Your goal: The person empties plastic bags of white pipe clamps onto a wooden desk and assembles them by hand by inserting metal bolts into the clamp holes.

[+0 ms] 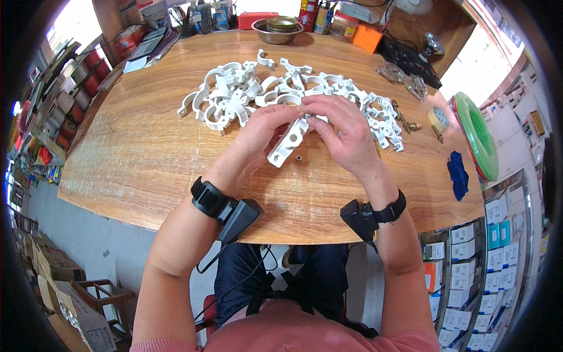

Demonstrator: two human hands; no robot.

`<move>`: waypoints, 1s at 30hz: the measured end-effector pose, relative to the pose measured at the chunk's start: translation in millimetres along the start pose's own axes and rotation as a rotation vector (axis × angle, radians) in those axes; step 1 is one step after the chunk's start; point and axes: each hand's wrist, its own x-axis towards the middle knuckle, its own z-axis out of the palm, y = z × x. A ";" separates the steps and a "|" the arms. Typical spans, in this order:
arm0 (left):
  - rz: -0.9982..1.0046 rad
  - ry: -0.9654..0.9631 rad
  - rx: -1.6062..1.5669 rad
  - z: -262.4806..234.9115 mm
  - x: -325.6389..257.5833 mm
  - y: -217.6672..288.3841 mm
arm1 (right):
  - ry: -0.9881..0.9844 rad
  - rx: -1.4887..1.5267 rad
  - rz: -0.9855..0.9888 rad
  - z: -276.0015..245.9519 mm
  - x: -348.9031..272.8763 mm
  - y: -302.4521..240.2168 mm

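Over the middle of the table, my left hand [262, 130] is closed round a white plastic pipe clamp [287, 144], whose flat, holed end slants down toward me. My right hand [347, 134] pinches at the clamp's upper end with thumb and fingers, where a small metallic bit, perhaps a screw, shows. The fingertips of both hands meet there and hide the clamp's far part. Just right of its lower end, a small nut-like metal piece [299, 158] lies on the wood. Beyond my hands spreads a pile of white pipe clamps [226, 97], with smaller ones [384, 120] at the right.
Brass fittings [404, 120], a tape roll [437, 118] and a blue cloth [457, 176] lie on the table's right side, near green hose coils [476, 138]. Metal bowls [275, 32] stand at the back. Boxed goods [463, 276] fill shelves at lower right.
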 end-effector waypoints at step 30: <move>-0.091 0.005 -0.078 7.0 -5.5 2.8 | 0.058 0.042 0.090 3.3 -1.2 -0.8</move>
